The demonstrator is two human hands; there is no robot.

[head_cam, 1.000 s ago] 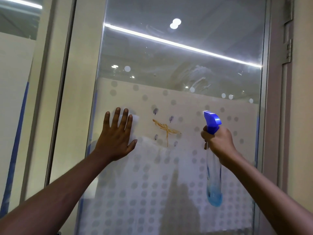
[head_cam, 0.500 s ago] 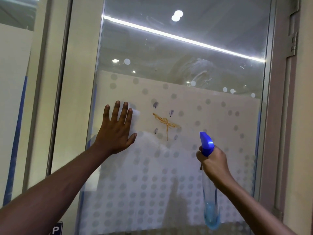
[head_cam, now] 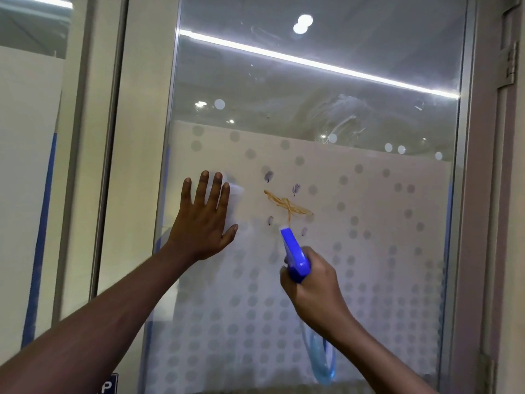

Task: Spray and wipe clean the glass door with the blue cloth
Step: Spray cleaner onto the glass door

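Note:
The glass door (head_cam: 312,81) fills the view, with frosted dots on its lower half. An orange smear (head_cam: 287,207) and a few small dark marks (head_cam: 268,176) sit at mid-height. My left hand (head_cam: 203,223) lies flat on the glass left of the smear and presses a pale blue cloth (head_cam: 235,191) against it; only the cloth's right edge shows. My right hand (head_cam: 312,285) grips a spray bottle (head_cam: 294,254). Its blue nozzle is tilted up-left, just below the smear. The bottle's clear body with blue liquid (head_cam: 321,356) hangs below my wrist.
A metal door frame with a hinge (head_cam: 511,64) runs down the right side. Left of the door stand a cream post (head_cam: 110,137) and another pane with a blue stripe (head_cam: 42,237). A small sign with a "P" (head_cam: 108,386) is at the bottom left.
My right hand dropped with the spray bottle, then moved left, and the nozzle now tilts up toward the orange smear. My left hand stayed flat on the cloth.

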